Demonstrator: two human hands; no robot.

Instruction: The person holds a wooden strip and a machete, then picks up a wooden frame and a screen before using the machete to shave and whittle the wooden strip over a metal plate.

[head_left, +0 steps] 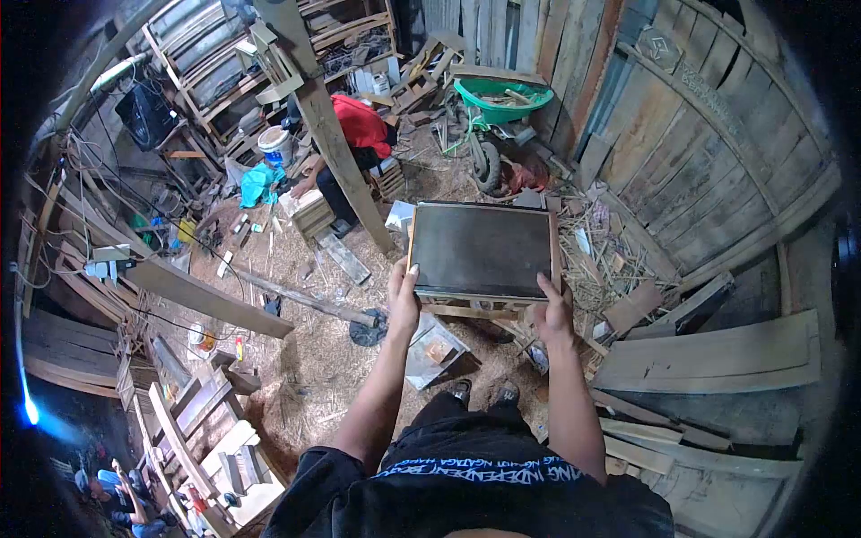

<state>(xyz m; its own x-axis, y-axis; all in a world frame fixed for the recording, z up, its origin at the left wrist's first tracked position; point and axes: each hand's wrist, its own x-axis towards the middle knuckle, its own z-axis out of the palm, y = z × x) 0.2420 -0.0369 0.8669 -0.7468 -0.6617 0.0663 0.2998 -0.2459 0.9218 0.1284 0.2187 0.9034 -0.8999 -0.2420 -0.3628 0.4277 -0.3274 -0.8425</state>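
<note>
A dark rectangular panel with a light wooden frame is held out in front of me, its flat dark face turned up. My left hand grips its near left corner, with the thumb lying along the side edge. At the near right corner, my right hand is closed on the frame, thumb on top. The fingers beneath are mostly hidden. Below the near edge shows a light wooden strip, and a pale board lies on the ground near my feet.
A wooden post stands ahead, beside a person in red bending over a wooden block. A green wheelbarrow is at the back. Boards lie on the right. Wood shavings cover the floor; another person is at lower left.
</note>
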